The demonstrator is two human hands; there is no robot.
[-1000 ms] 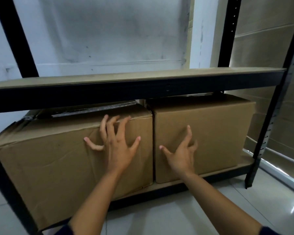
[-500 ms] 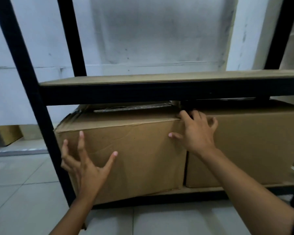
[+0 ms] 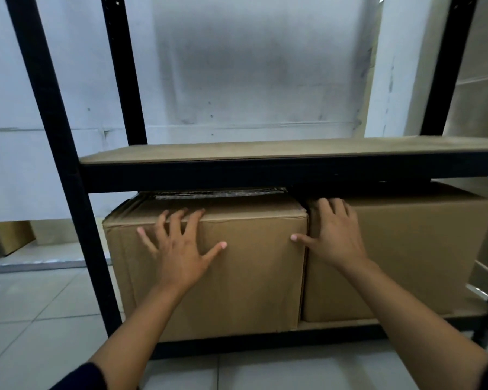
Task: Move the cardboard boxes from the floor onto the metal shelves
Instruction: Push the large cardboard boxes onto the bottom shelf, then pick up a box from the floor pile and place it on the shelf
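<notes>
- Boxes: left box (image 3: 209, 266) and right box (image 3: 406, 257) sit side by side on the bottom shelf (image 3: 378, 322), under the middle shelf (image 3: 265, 153).
- Left hand (image 3: 181, 249): fingers spread wide, flat on the left box's front face, holding nothing.
- Right hand (image 3: 335, 235): flat at the seam between boxes, fingertips over the top edge; nothing gripped.
- Advice: push evenly with both palms, low and square, until the left box seats flush; watch fingers at the seam.

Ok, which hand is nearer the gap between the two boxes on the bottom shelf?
Right. The right hand straddles the gap, thumb on the left box, fingers on the right box. The left hand lies flat mid-front on the left box.
</notes>
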